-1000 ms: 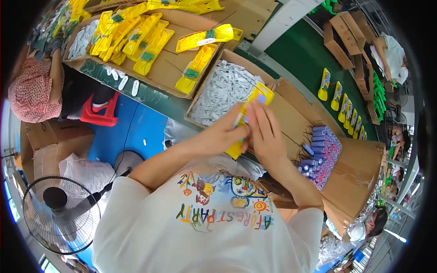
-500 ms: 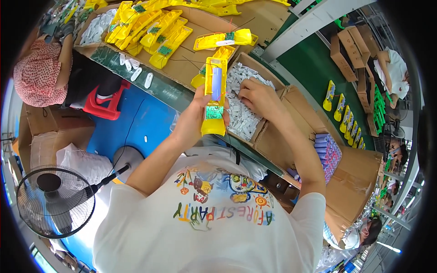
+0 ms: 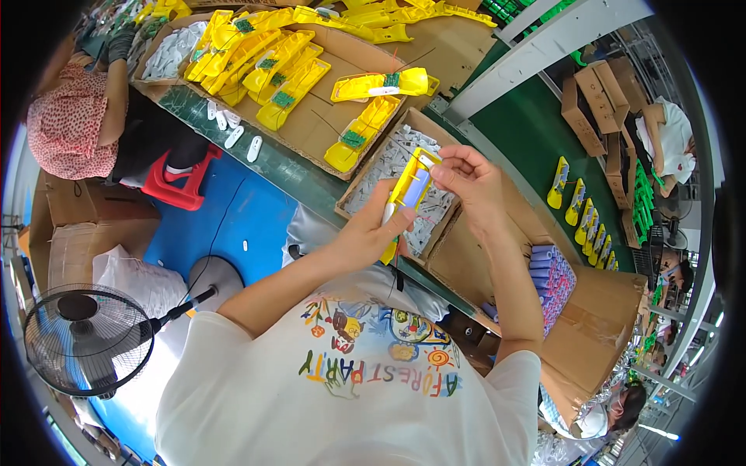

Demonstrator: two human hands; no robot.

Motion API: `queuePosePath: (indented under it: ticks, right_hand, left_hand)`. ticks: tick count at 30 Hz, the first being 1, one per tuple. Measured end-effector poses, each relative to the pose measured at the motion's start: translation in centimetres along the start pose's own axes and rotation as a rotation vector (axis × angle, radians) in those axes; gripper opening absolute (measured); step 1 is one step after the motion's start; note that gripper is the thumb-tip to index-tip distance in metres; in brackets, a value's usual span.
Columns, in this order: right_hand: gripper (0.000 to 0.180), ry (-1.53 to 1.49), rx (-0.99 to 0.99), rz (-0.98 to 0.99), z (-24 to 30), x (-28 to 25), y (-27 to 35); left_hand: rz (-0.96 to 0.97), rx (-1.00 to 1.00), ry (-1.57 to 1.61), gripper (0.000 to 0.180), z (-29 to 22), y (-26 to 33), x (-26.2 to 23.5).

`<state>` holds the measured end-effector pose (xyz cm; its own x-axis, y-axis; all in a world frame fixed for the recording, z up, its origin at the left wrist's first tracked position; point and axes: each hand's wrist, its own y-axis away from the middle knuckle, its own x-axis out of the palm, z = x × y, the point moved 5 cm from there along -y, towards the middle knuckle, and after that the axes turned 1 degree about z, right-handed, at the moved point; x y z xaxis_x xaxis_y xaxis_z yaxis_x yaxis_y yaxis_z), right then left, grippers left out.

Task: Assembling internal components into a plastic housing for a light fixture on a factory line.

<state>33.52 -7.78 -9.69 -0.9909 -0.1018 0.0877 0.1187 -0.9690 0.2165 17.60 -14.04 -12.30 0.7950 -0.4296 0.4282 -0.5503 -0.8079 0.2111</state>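
Note:
My left hand (image 3: 365,231) is closed around a yellow plastic shell (image 3: 399,190), which is tilted with its upper end to the right. Inside the shell lies a lilac cylindrical battery (image 3: 416,189), with my left thumb by its lower end. At the shell's upper end my right hand (image 3: 474,190) pinches a small white plastic piece (image 3: 427,161) against it. Below both hands stands a cardboard box (image 3: 347,203) of small white plastic pieces (image 3: 395,155). My left hand hides the lower part of the shell.
A cardboard tray (image 3: 322,120) holds several yellow shells with green circuit boards (image 3: 283,99). Lilac batteries (image 3: 550,283) are stacked at the right, and finished-looking yellow shells (image 3: 581,203) stand in a row beyond. A fan (image 3: 89,339) and a seated co-worker (image 3: 70,124) are at the left.
My right hand has come up out of the box of white pieces with one piece and brought it to the shell. My left hand has moved right and turned the shell.

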Motion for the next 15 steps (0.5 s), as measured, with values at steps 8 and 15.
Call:
queuePosePath:
  ticks: [8,15]
  right_hand:
    - [0.025,0.229,-0.202,-0.023,2.6,-0.6,1.6]
    - [0.022,0.424,-0.164,-0.017,3.6,-5.8,1.9]
  left_hand:
    - [0.094,0.070,0.021,0.030,-0.5,-0.4,2.4]
    - [0.132,0.019,-0.246,0.035,-0.7,-3.5,4.8]
